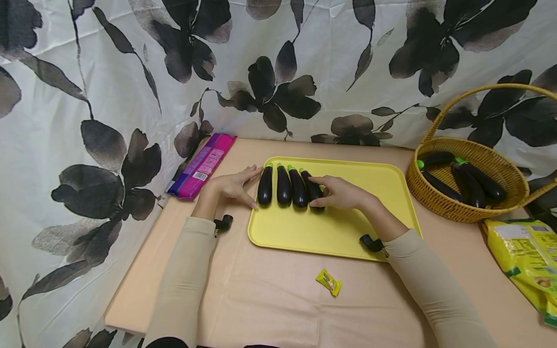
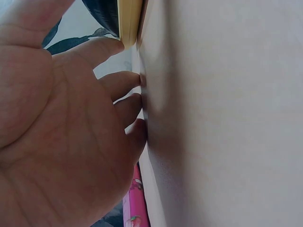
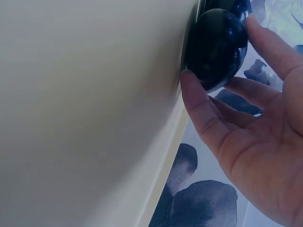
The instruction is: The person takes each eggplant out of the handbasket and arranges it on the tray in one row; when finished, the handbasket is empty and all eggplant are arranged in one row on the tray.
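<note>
Both hands are at the tray [image 1: 348,237]: the left hand [image 1: 232,186] rests at its left edge, fingers spread, well placed to steady it. Rightward, three eggplants [image 1: 284,188] lie side by side on the tray, stems far. Beside them, the right hand [image 1: 344,193] holds the fourth eggplant [image 1: 311,191], whose near end slants right; easing that end left should bring it parallel. The glossy skin may slip or roll, so a light, even grip seems best. Farther right stands the basket [image 1: 452,212].
</note>
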{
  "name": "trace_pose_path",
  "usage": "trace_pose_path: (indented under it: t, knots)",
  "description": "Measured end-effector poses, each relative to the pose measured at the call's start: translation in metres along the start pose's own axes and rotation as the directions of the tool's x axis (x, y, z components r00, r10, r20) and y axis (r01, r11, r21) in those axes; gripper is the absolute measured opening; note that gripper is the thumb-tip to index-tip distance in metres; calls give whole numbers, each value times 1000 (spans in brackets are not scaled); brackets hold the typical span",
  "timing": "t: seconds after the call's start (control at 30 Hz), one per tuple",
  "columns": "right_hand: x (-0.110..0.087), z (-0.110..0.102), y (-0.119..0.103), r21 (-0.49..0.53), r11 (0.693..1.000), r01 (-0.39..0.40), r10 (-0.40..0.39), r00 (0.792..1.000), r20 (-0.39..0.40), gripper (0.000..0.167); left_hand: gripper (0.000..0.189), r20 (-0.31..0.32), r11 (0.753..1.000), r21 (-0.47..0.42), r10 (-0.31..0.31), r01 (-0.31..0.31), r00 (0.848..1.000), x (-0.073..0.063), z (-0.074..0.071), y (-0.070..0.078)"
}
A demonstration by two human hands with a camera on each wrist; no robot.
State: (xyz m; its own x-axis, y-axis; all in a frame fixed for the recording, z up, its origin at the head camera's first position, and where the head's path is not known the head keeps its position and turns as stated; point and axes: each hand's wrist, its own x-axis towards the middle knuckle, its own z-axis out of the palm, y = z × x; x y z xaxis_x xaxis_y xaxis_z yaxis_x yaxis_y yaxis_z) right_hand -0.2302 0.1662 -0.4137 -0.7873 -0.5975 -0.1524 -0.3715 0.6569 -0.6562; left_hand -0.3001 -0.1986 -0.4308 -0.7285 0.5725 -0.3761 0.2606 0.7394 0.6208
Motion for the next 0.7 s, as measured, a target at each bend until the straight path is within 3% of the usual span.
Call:
trace_pose_path:
  t: [0.37, 0.53, 0.7]
  knots:
    - [-3, -3, 1, -30, 1000, 6, -7, 999, -43, 81, 137, -5, 1000, 14, -2, 2, 1000, 1, -1, 1]
    - [-9, -11, 0, -25, 1000, 0, -3, 991, -134, 76, 137, -2, 1000, 13, -10, 10, 1000, 1, -2, 1]
    - [-21, -25, -3, -15, 1000, 5, -9, 963, -270, 70, 137, 5, 1000, 8, -11, 11, 1000, 0, -3, 1]
